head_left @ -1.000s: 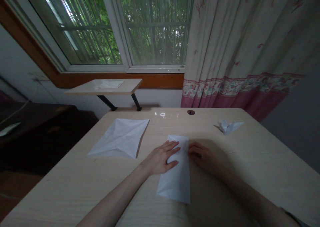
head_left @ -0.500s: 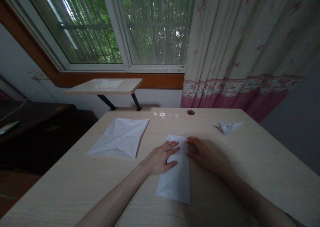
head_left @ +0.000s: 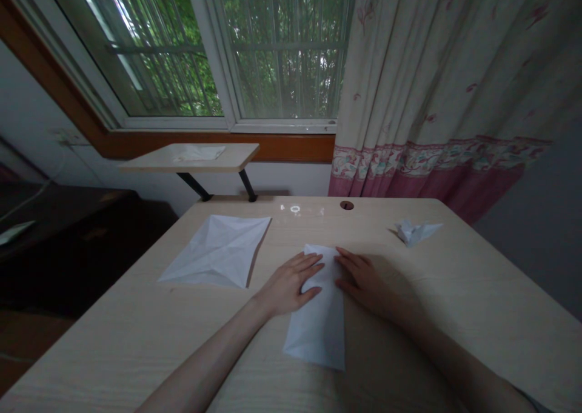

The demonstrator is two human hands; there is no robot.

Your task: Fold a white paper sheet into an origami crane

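A folded sheet of white paper lies lengthwise on the table in front of me, a narrow rectangle. Across its upper left part rests my left hand, fingers spread and flat on the paper. My right hand is at the paper's upper right edge, its fingertips touching there, fingers apart and slightly bent. To the left lies a creased, opened-out square of white paper. A small folded paper figure, resembling a crane, sits at the right.
The pale wooden table has a round cable hole near its back edge. A small raised shelf at the back left bears another white paper. Behind are a window and a curtain.
My right hand has shifted slightly left, and its fingers have straightened against the paper's edge. The left hand and the paper have moved slightly left.
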